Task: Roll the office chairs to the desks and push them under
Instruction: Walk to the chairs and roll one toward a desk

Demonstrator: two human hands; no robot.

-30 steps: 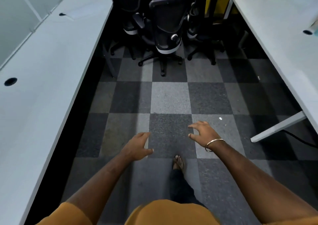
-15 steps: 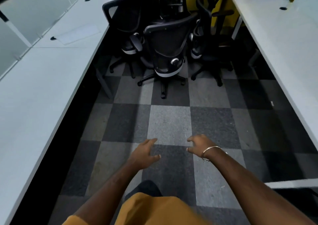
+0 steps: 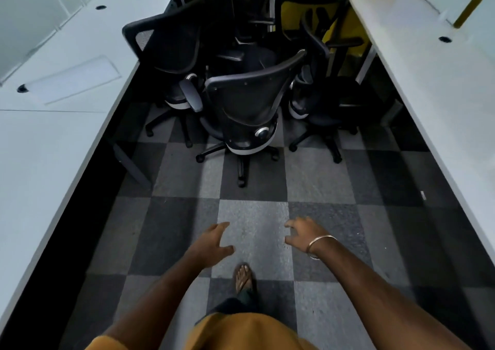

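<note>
A cluster of black office chairs (image 3: 241, 103) is seen on the checkered carpet (image 3: 318, 178) between the left table (image 3: 53, 124) and the right table (image 3: 439, 87), while the left hand (image 3: 211, 243) and the right hand (image 3: 302, 233) are held out empty, fingers loosely spread.

No readable text, labels or numbers; chair (image 3: 241, 108) and desk (image 3: 53, 135) surfaces perhaps too blurred.

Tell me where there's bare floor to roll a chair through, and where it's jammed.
Bare carpet runs between the left desk and right desk, from the hands up to the nearest chair. Beyond it, chairs crowd the aisle's far end.
</note>
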